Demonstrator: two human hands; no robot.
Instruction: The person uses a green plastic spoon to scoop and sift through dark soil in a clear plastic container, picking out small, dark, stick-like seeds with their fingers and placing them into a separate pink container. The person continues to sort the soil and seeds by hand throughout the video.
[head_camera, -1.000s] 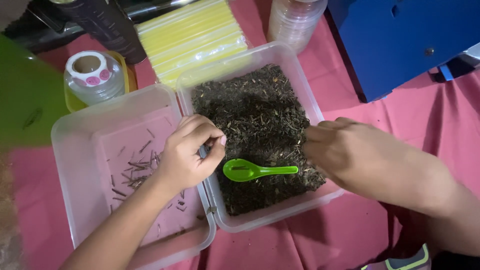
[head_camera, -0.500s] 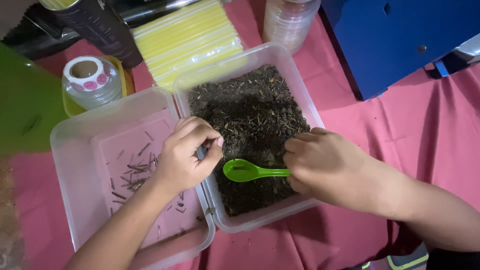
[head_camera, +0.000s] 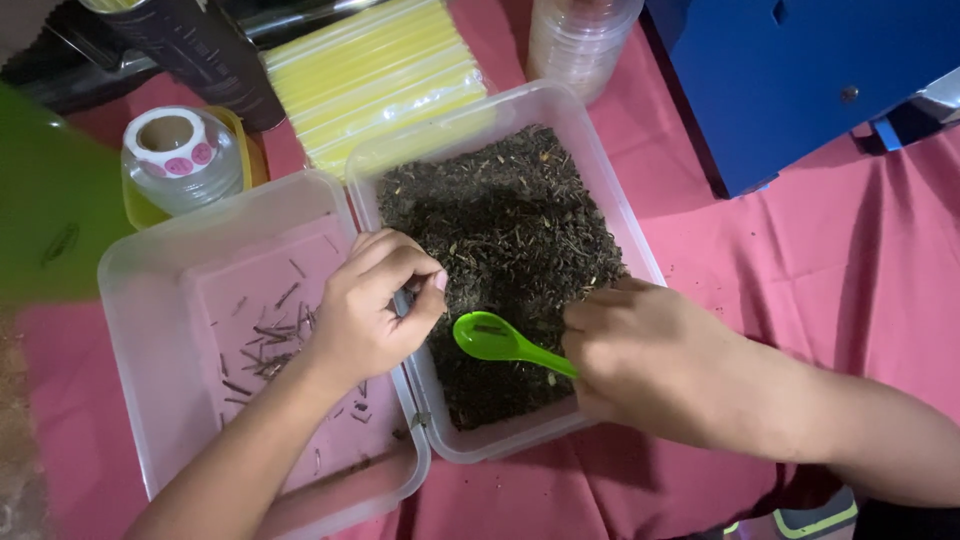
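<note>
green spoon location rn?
Head view, centre: the green spoon lies in the right tub on the dark dried leaves, handle held by the right hand.

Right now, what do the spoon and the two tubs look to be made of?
The spoon, held in the right hand, looks like glossy green plastic, judging by its even colour and sheen. The right tub and left tub look like clear, slightly frosted plastic: the pink cloth shows through their walls.
</note>
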